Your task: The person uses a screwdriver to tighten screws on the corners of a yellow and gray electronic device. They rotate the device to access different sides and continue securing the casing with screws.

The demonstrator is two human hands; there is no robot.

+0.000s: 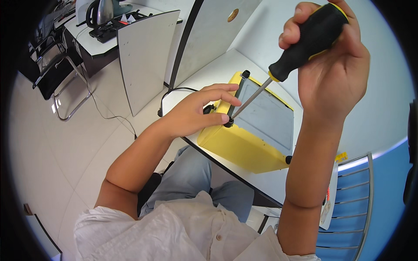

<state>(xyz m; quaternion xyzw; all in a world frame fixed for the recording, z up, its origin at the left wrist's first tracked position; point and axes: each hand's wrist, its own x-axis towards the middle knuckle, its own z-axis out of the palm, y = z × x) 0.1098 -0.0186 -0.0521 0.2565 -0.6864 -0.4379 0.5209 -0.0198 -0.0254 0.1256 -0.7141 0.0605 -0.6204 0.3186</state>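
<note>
The yellow box (237,148) sits on the counter (228,63), its grey panel (272,119) facing up. The right hand (335,82) has its grip clamped around the handle of a screwdriver (285,65) – the shaft slants down left to the black cap (228,124) at the box's near left corner. The left hand (187,111) reaches there too – thumb at the cap, grip apart, fingers spread toward the far side.

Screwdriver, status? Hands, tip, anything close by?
Right hand gripping screwdriver. Tip at black corner cap of yellow case. Left hand open, thumb close beside tip.
</note>
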